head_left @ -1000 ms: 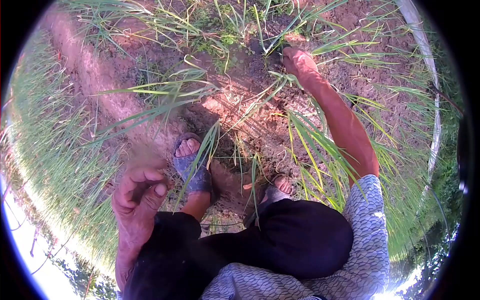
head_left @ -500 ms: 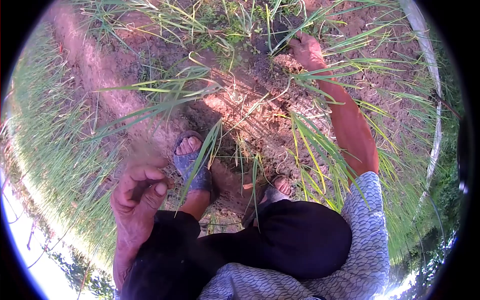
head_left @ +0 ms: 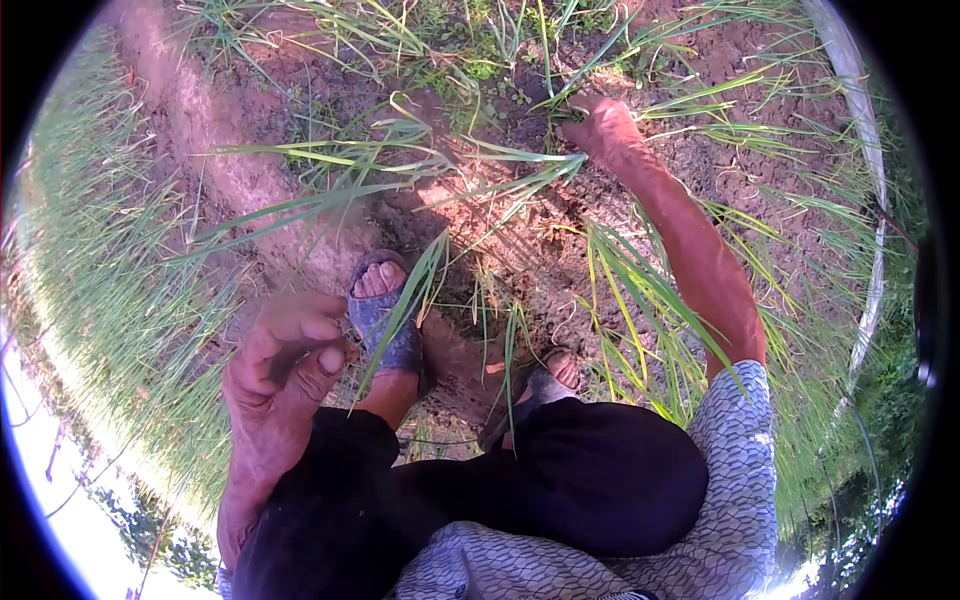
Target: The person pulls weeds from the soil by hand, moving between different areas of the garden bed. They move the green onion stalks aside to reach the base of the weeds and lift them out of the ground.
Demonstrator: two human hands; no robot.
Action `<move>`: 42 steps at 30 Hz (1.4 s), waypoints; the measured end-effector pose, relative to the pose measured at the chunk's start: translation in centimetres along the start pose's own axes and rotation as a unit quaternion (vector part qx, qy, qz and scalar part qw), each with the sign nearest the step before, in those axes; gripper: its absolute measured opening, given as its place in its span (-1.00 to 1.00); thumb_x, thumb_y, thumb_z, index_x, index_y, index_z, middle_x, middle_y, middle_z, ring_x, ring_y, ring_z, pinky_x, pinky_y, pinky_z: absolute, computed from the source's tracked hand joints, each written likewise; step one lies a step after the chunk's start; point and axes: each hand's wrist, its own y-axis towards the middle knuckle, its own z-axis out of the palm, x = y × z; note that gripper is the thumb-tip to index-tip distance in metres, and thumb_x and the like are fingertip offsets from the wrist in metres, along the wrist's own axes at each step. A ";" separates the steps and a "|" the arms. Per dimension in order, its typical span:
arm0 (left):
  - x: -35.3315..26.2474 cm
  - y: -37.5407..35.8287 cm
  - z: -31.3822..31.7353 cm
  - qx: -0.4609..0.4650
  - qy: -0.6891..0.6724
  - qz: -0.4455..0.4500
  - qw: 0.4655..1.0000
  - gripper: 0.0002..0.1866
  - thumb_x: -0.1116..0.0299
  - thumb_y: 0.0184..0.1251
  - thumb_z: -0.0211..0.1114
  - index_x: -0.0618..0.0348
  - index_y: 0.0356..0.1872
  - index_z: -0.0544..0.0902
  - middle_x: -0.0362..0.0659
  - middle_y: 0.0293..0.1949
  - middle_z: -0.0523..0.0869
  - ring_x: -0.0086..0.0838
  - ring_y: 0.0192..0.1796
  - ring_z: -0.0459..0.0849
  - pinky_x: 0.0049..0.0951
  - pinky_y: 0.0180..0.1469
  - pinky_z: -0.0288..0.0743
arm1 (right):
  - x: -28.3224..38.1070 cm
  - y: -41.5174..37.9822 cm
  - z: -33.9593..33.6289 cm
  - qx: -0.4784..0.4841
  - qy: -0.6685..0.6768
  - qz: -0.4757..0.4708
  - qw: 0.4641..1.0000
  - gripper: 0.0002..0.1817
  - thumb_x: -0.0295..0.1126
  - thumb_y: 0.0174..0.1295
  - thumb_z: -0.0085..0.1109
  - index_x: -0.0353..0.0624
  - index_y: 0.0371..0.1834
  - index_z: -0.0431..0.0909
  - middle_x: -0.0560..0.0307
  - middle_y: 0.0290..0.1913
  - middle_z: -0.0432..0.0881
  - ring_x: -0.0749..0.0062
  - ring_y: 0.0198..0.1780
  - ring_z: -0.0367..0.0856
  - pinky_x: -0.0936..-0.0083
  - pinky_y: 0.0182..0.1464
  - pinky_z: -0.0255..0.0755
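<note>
- Head view: we look down past two bent knees in dark trousers [head_left: 610,480], spread from 5 to 7 o'clock, onto sunlit brown soil [head_left: 490,215] with long-leaved green plants
- At 1 o'clock we find the right hand [head_left: 605,130], its arm reaching up from 4 o'clock, where it leaves a patterned sleeve [head_left: 735,430]; the fingers are bent low among leaf bases, and we cannot tell whether they are closed on a stem
- Just beside that hand, on its lower left, we see a leafy clump [head_left: 545,175], its blades fanning towards 9 o'clock; more upright leaves [head_left: 548,50] rise near the fingertips, at 12 to 1 o'clock
- Between 8 and 9 o'clock we see the left hand [head_left: 283,370], raised beside the nearer knee; its fingers and thumb curl in a narrow, loose hook, partly blurred, and we cannot tell whether anything is inside
- Close to the centre, at 9 o'clock, the left sandal [head_left: 385,330] has narrow leaves [head_left: 418,285] crossing in front; the right sandal [head_left: 550,385] is between 4 and 5 o'clock
- At 3 o'clock we see a green and yellowing clump [head_left: 630,280]; a pale strip [head_left: 872,180] curves along the edge between 2 and 3 o'clock
</note>
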 end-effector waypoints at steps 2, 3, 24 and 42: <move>0.0 0.0 0.0 0.000 0.014 0.005 1.000 -0.75 0.72 0.23 0.29 0.27 -0.09 0.60 -0.05 0.08 0.58 -0.47 -0.06 0.64 -0.45 0.02 0.54 | 1.5 -0.6 -0.3 0.022 0.028 0.053 0.998 -0.37 -0.06 0.11 0.34 -0.12 0.24 0.52 -0.16 -0.10 0.71 0.22 -0.11 0.73 0.40 0.03 0.59; 0.0 0.0 0.0 0.000 0.022 0.008 1.000 -0.75 0.72 0.23 0.29 0.27 -0.09 0.59 -0.05 0.08 0.58 -0.47 -0.07 0.64 -0.44 0.02 0.54 | 1.6 -0.4 0.1 0.007 0.021 0.047 0.999 -0.36 -0.05 0.12 0.33 -0.12 0.24 0.52 -0.17 -0.09 0.71 0.21 -0.11 0.73 0.40 0.04 0.59; 0.5 -0.1 -0.2 0.000 0.004 -0.005 1.000 -0.75 0.70 0.25 0.28 0.25 -0.08 0.61 -0.05 0.09 0.58 -0.47 -0.02 0.62 -0.45 0.04 0.53 | -3.6 1.2 2.0 -0.233 0.379 0.058 0.894 -0.83 -0.39 0.17 0.10 -0.19 -0.28 0.64 0.04 -0.32 0.73 0.39 -0.35 0.68 0.51 -0.25 0.60; 0.1 0.3 0.5 0.012 0.002 -0.020 1.000 -0.76 0.70 0.25 0.27 0.26 -0.08 0.60 -0.08 0.06 0.59 -0.49 -0.08 0.63 -0.45 0.03 0.52 | 1.7 0.0 -0.9 0.133 -0.103 0.020 0.986 -0.60 -0.09 0.19 0.28 -0.20 -0.11 0.66 -0.09 -0.19 0.70 0.12 -0.19 0.69 0.20 0.03 0.55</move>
